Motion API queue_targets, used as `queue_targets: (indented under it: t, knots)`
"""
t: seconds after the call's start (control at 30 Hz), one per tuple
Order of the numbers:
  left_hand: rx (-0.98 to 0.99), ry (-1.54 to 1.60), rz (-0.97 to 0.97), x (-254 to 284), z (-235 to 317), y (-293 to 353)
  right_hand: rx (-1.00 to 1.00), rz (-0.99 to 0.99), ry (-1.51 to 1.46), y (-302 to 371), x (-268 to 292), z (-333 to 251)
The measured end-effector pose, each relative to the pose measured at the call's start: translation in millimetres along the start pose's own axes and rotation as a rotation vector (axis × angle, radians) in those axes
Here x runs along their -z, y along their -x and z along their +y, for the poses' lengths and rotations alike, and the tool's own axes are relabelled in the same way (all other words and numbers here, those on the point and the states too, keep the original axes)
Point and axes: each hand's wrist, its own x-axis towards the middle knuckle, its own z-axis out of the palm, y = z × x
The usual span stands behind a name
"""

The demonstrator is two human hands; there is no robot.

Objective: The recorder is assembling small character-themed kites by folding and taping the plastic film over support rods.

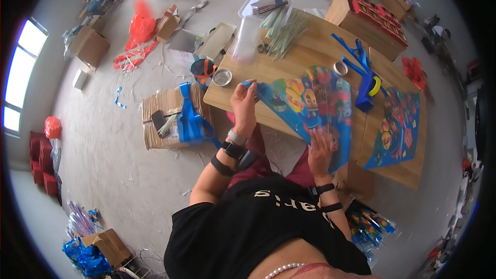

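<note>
A blue plastic sheet (294,98) with colourful cartoon prints and a pointed corner, shaped like a kite sail, lies across the near edge of the wooden table. My left hand (245,102) pinches its narrow left tip between thumb and fingers. My right hand (321,148) rests on the sheet's lower right part, fingers stretched out over the print. To the right lies a second printed sheet (397,129) of the same kind. A blue tape dispenser (366,92) with a yellow roll stands between the two sheets.
Thin pale sticks (285,33) lie bundled at the table's far side, near a clear plastic bin (248,39). Tape rolls (222,77) sit by the left edge. A cardboard carton (170,106) with blue ribbon and a phone stands left. Red-topped boxes (372,18) are at back right.
</note>
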Motion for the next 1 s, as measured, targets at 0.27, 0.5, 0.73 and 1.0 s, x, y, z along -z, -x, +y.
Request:
queue_targets:
  t: [0.27,0.5,0.73,1.0]
  knots:
    - [-0.175,0.096,-0.196,-31.3,21.0,29.0,0.104,0.136,-0.605,-127.2,91.1,-55.1]
    - [-0.140,0.061,-0.179,-27.8,29.7,39.2,0.171,-0.015,-0.856,-208.2,91.5,-85.4]
    - [-0.087,-0.007,-0.160,-5.0,49.9,48.3,0.059,-0.252,-1.057,-220.9,81.4,-100.6]
    - [-0.206,-0.178,-0.131,19.8,53.3,45.4,0.085,-0.226,-1.095,-215.3,64.9,-110.7]
